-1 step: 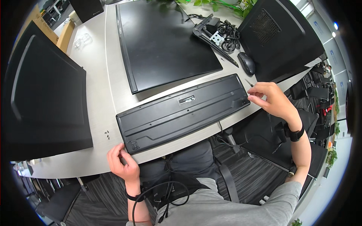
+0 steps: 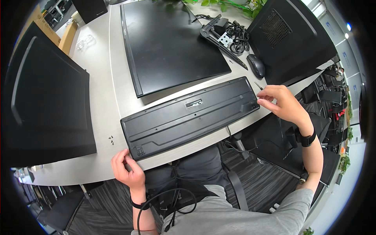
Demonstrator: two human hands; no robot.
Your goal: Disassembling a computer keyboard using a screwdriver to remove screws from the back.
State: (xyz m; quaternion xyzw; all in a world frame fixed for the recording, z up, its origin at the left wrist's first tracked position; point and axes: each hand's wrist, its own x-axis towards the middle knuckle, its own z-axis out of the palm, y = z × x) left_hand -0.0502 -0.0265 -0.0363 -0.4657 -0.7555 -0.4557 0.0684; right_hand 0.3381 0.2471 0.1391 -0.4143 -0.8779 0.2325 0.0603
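The keyboard (image 2: 188,116) is laid underside up along the near edge of the desk (image 2: 102,94), and serves here as the landmark. A few small dark screws (image 2: 112,140) are gathered loose on the desk just beside its left end, so some unscrewing is judged to be done. No gap is seen along its casing, which is taken to be closed, so the separating of its halves is judged to be left; whether any screws remain in it cannot be told. Its near left corner is met by the left hand (image 2: 128,172), whose fingers are loosely curled; whether the corner is pinched or merely steadied cannot be told. Just beside its right end, a thin pointed tool (image 2: 259,86) is pinched between thumb and bent fingers of the right hand (image 2: 282,102), tip directed away from the casing. Beyond its far edge, a monitor (image 2: 172,43) is laid flat.
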